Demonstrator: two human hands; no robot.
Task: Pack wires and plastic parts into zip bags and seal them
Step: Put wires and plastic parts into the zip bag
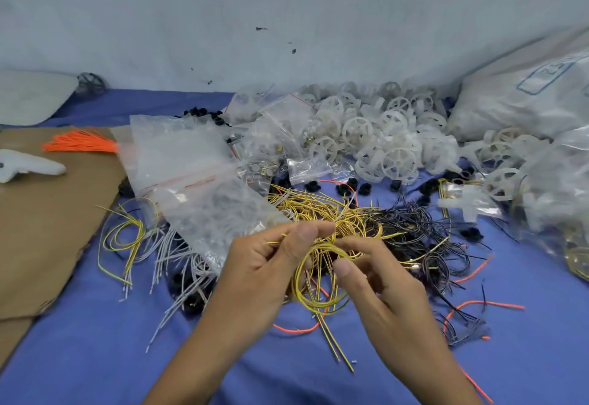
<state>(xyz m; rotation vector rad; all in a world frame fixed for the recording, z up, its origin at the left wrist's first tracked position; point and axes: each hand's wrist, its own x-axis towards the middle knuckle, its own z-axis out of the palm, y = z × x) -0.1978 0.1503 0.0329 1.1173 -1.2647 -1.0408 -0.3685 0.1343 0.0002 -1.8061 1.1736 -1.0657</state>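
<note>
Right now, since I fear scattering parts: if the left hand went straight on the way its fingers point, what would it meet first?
Probably the loose heap of thin yellow wires just beyond the left hand, which grips a coiled yellow wire bundle; depth is unclear.

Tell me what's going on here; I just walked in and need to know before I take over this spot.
A person is gathering wires for packing. Both hands hold a loop of yellow wires above the blue cloth: the left hand pinches it at the top, the right hand grips its side. The loop is not in a bag yet. A stack of zip bags lies to the left, white plastic wheels are heaped behind, and dark wires lie to the right.
</note>
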